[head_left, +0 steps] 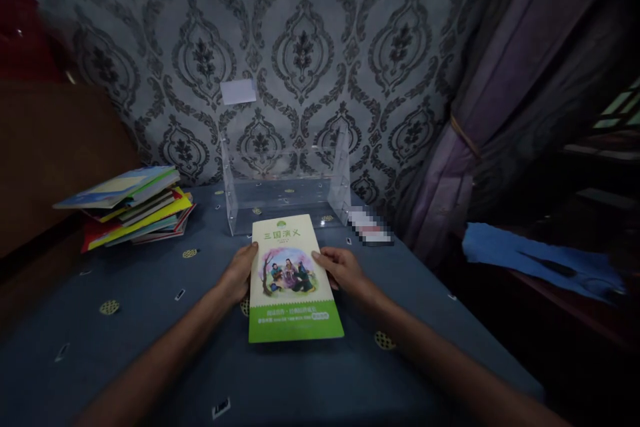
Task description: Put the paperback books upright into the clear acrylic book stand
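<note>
A book [295, 303] with a cream and green cover and a round picture of seated figures is held in front of me, its cover facing up. My left hand [241, 273] grips its left edge, thumb on the cover. On the opposite edge, my right hand [345, 270] grips it with the thumb near the picture; the fingers go underneath and are partly hidden. Just behind the book stands a clear acrylic rack [285, 180] with see-through side panels. To the left lies an uneven stack of books [140, 207] with colourful covers.
The bed-like surface has a dark blue patterned cloth [165, 347]. A pixelated flat item [370, 225] lies right of the rack. Patterned wallpaper [300, 33] with a white paper [239, 91] rises behind. A tied purple curtain [460, 140] and blue cloth [540, 260] are at right.
</note>
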### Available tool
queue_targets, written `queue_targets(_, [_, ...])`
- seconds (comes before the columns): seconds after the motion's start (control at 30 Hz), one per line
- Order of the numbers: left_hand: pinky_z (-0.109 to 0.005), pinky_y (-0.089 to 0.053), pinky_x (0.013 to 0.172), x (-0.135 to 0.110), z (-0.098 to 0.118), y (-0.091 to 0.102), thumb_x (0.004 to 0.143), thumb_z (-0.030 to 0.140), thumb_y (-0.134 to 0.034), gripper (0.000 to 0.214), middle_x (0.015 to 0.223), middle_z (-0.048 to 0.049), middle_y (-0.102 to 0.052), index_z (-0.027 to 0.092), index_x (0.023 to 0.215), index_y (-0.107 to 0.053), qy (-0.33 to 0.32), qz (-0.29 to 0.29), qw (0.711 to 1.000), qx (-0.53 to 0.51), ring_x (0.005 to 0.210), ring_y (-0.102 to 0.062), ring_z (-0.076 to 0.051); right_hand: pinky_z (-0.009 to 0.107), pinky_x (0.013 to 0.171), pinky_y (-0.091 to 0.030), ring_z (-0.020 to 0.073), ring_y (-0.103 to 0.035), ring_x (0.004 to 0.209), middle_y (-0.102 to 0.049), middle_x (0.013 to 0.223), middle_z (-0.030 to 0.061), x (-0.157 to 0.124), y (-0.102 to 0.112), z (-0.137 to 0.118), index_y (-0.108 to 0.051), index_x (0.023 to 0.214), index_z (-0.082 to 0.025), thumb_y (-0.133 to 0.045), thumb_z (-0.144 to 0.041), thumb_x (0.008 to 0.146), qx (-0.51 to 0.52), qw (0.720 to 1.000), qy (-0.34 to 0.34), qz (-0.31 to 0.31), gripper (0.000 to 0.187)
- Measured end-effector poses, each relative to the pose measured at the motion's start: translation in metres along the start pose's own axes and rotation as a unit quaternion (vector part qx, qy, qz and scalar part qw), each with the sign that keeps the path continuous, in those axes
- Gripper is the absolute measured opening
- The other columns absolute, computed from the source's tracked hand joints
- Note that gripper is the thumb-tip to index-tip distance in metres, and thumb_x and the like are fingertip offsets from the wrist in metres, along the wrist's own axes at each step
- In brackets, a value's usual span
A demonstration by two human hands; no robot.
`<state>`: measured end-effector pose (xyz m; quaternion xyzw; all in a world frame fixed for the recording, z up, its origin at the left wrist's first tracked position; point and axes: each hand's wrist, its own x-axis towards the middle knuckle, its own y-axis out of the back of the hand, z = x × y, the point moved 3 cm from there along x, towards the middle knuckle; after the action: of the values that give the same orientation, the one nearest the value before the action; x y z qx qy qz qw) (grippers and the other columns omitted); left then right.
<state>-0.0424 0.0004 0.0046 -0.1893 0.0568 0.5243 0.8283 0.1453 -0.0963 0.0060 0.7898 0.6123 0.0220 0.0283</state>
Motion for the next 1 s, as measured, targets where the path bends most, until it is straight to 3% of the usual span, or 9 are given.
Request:
queue_targets(0.1, [-0.022, -0.046, 0.041, 0.006, 0.002, 0.016, 0.087, 0.034, -0.062, 0.020, 0.052, 0.0015, -0.062, 0.015, 0.087, -0.058, 0.046, -0.012, 0.989, 0.139, 0.041, -0.057, -0.014, 0.022, 0.037, -0.028, 0.0089, -0.040, 0.035, -0.049, 0.044, -0.0042, 0.006, 0.005, 0.010, -0.049, 0.059, -0.020, -0.063, -0.061, 0.073, -0.096, 0.995, -0.013, -0.021, 0.046])
queue_targets(0.17, [-0.021, -0.040, 0.039, 0.008, 0.010, 0.026, 0.086, 0.031, -0.061, 0.016, 0.046, 0.0051, -0.055, 0.016, 0.088, -0.056, 0.023, -0.013, 0.966, 0.257, 0.037, -0.052, -0.013, 0.024, 0.042, -0.033, 0.0123, -0.049, 0.041, -0.054, 0.047, -0.0016, 0.007, 0.009, 0.007, -0.052, 0.059, -0.019, -0.062, -0.049, 0.078, -0.220, 0.975, -0.005, -0.009, 0.036])
queue_targets(0.23, [-0.023, -0.043, 0.047, 0.009, 0.021, 0.031, 0.086, 0.028, -0.059, 0.013, 0.050, 0.0053, -0.054, 0.018, 0.092, -0.054, -0.070, 0.005, 0.892, 0.446, 0.044, -0.055, -0.015, 0.025, 0.050, -0.038, 0.0163, -0.058, 0.053, -0.062, 0.056, 0.0016, 0.007, 0.011, -0.003, -0.059, 0.065, -0.018, -0.062, -0.035, 0.081, -0.359, 0.933, 0.019, 0.029, 0.024])
queue_targets(0.33, [-0.033, -0.050, 0.069, 0.012, 0.028, 0.028, 0.087, 0.025, -0.054, 0.011, 0.075, -0.0035, -0.063, 0.018, 0.096, -0.054, -0.235, 0.033, 0.742, 0.627, 0.074, -0.064, -0.022, 0.030, 0.065, -0.046, 0.0220, -0.067, 0.074, -0.072, 0.078, 0.0066, 0.010, -0.008, -0.020, -0.067, 0.085, -0.018, -0.057, -0.025, 0.086, -0.480, 0.872, 0.076, 0.054, 0.012])
queue_targets(0.4, [-0.038, -0.050, 0.080, 0.017, 0.023, 0.022, 0.089, 0.021, -0.047, 0.012, 0.094, -0.0090, -0.065, 0.018, 0.098, -0.054, -0.315, 0.017, 0.699, 0.642, 0.091, -0.062, -0.025, 0.033, 0.079, -0.050, 0.0242, -0.067, 0.094, -0.073, 0.100, 0.0101, 0.017, -0.036, -0.028, -0.067, 0.101, -0.017, -0.052, -0.020, 0.090, -0.494, 0.856, 0.154, 0.004, 0.018])
queue_targets(0.5, [-0.041, -0.048, 0.090, 0.027, 0.009, 0.019, 0.087, 0.012, -0.041, 0.025, 0.105, -0.0116, -0.063, 0.016, 0.108, -0.054, -0.387, -0.020, 0.686, 0.615, 0.101, -0.058, -0.025, 0.038, 0.099, -0.047, 0.0253, -0.058, 0.118, -0.063, 0.127, 0.0150, 0.031, -0.078, -0.024, -0.057, 0.123, -0.013, -0.049, -0.019, 0.093, -0.479, 0.833, 0.257, -0.104, 0.032])
queue_targets(0.6, [-0.044, -0.047, 0.095, 0.034, 0.000, 0.024, 0.090, 0.014, -0.040, 0.031, 0.112, -0.0130, -0.062, 0.016, 0.118, -0.052, -0.409, -0.025, 0.685, 0.602, 0.107, -0.057, -0.026, 0.041, 0.110, -0.040, 0.0262, -0.052, 0.128, -0.057, 0.136, 0.0202, 0.046, -0.086, -0.010, -0.052, 0.131, -0.007, -0.046, -0.018, 0.094, -0.480, 0.821, 0.278, -0.133, 0.038])
queue_targets(0.83, [-0.045, -0.048, 0.092, 0.034, -0.001, 0.027, 0.097, 0.023, -0.038, 0.028, 0.115, -0.0126, -0.062, 0.016, 0.120, -0.053, -0.387, -0.012, 0.676, 0.627, 0.106, -0.057, -0.027, 0.047, 0.113, -0.038, 0.0241, -0.053, 0.130, -0.059, 0.137, 0.0128, 0.053, -0.011, 0.013, -0.058, 0.129, -0.016, -0.042, -0.015, 0.094, -0.491, 0.841, 0.221, -0.056, 0.039])
queue_targets(1.0, [-0.044, -0.048, 0.092, 0.031, 0.001, 0.024, 0.096, 0.022, -0.037, 0.029, 0.114, -0.0135, -0.063, 0.014, 0.119, -0.054, -0.390, -0.017, 0.663, 0.639, 0.105, -0.057, -0.027, 0.051, 0.115, -0.035, 0.0249, -0.048, 0.135, -0.055, 0.141, 0.0133, 0.050, 0.002, 0.020, -0.058, 0.131, -0.015, -0.041, -0.018, 0.093, -0.482, 0.851, 0.207, -0.034, 0.041])
